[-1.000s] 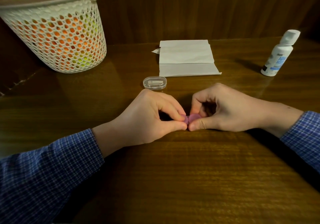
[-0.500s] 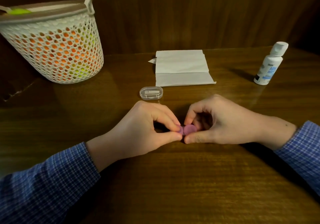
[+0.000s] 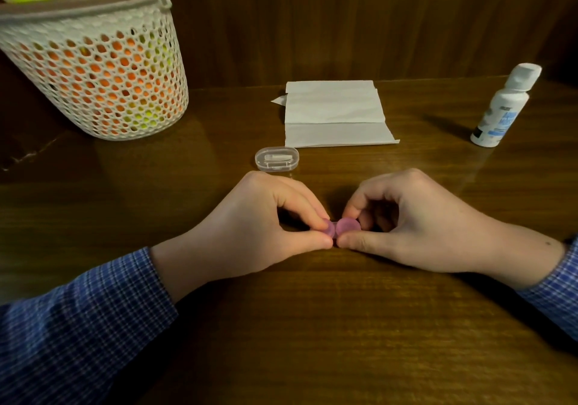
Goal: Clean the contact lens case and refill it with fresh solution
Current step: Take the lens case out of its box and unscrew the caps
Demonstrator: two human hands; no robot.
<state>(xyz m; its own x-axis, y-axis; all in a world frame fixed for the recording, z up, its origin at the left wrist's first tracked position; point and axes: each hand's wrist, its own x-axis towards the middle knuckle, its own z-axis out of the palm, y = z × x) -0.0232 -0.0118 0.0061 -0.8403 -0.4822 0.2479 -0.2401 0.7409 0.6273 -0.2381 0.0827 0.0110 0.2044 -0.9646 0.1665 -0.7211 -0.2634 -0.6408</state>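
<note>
A small pink contact lens case (image 3: 343,227) with two round caps rests on the wooden table (image 3: 312,326) between my hands. My left hand (image 3: 256,229) pinches its left cap with thumb and forefinger. My right hand (image 3: 416,220) pinches the right cap the same way. Most of the left cap is hidden by my fingers. A white solution bottle (image 3: 503,107) with a blue label stands upright at the far right, cap on. A folded white tissue (image 3: 336,115) lies at the back middle.
A small clear plastic box (image 3: 276,158) sits just beyond my left hand. A white perforated basket (image 3: 93,70) holding orange and green items stands at the back left. A dark wooden wall rises behind the table.
The view has tilted down a little, so everything sits lower in frame. My right fingers have shifted, showing more of the right cap. Both hands stay on the case.
</note>
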